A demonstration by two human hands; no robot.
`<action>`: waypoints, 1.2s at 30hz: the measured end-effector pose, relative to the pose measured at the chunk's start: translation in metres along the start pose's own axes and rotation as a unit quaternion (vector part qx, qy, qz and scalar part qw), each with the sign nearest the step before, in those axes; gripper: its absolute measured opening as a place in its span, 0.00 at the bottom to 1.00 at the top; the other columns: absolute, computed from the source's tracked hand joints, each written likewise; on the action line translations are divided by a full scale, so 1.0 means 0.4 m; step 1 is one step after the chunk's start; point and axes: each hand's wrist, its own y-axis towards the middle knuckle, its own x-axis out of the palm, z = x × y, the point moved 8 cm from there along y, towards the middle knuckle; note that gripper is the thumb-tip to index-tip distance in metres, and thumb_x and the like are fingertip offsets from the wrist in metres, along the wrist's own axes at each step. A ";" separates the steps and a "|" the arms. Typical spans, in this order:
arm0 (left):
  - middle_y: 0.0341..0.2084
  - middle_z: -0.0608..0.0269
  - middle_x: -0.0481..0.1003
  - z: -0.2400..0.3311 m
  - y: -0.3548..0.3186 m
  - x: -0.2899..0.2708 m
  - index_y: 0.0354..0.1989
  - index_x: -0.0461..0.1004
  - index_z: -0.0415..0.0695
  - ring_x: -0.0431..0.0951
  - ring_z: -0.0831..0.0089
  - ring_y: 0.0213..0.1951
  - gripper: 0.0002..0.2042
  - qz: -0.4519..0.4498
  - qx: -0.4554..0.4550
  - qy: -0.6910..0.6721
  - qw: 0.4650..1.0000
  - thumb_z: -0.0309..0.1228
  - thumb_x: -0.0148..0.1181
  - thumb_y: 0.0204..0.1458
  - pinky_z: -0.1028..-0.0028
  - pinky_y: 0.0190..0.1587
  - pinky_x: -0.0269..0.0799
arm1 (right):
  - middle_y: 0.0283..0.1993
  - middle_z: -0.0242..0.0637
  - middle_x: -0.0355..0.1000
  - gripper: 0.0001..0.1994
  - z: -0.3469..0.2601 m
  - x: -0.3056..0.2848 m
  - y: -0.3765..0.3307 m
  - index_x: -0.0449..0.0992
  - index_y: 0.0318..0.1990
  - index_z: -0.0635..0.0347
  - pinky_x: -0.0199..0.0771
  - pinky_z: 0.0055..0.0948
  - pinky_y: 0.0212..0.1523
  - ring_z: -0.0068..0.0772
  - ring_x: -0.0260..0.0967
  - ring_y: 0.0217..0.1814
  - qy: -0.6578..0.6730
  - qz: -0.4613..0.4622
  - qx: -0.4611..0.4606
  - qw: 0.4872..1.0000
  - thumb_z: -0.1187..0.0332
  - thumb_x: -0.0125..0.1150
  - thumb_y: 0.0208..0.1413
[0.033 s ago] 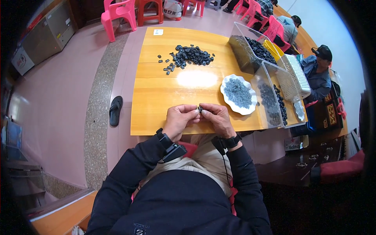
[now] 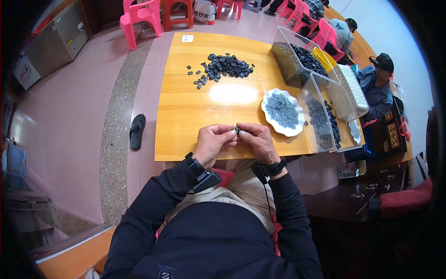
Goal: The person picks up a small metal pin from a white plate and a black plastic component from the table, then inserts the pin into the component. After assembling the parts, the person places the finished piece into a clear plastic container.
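— What are the fingers doing?

— The fingers of both hands meet over the near edge of the wooden surface (image 2: 186,116). The left hand (image 2: 211,142) and the right hand (image 2: 258,142) pinch one small dark part (image 2: 237,129) between their fingertips, closed on it from either side. The part is too small to tell its shape exactly.

— And where does that part sit?

— In the air just above the surface's near edge, right in front of the person's chest, between the two thumbs.

— What lies around the hands?

— Just to the right of the right hand, a white scalloped plate (image 2: 267,116) carries a heap of greyish-blue small pieces. Beyond it stand clear plastic bins (image 2: 302,100) with dark pieces inside, and a white perforated basket (image 2: 353,88) beside them.

— Farther out?

— A loose pile of dark parts (image 2: 227,65) lies toward the far end of the surface, well apart from the hands. A black sandal (image 2: 137,131) rests on the pink floor to the left. Pink plastic chairs (image 2: 139,18) stand past the far end, and another person in a cap (image 2: 378,79) sits to the right.
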 end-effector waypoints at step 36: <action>0.30 0.59 0.76 0.002 -0.003 0.028 0.33 0.72 0.38 0.79 0.74 0.32 0.03 -0.096 -0.007 0.012 0.995 0.22 0.60 0.52 0.78 0.35 0.79 | 0.42 0.40 0.75 0.13 0.002 0.029 -0.026 0.74 0.48 0.69 0.78 0.26 0.43 0.29 0.75 0.40 0.137 -0.093 0.073 0.983 0.74 0.60 0.56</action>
